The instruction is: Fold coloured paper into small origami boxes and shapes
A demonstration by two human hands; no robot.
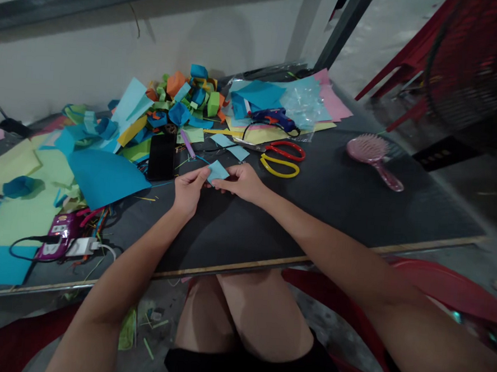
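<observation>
Between my two hands is a small light-blue piece of paper (218, 173), held a little above the dark table. My left hand (188, 191) pinches its left edge, thumb on top. The fingers of my right hand (246, 181) close on its right side, with the thumb over the lower corner. Just beyond my hands lie a purple stick-like piece (187, 144) and a light-blue paper strip (233, 147). Scissors with one red and one yellow handle (280, 166) rest to the right of them. A black phone (161, 156) lies left of my left hand.
Folded coloured papers (179, 114) are heaped at the back. A blue glue gun (275, 118) lies by a plastic bag (306, 102). At right is a pink hairbrush (371, 151), with a fan (479, 65) beyond. A purple power strip (63, 231) with cables sits front left.
</observation>
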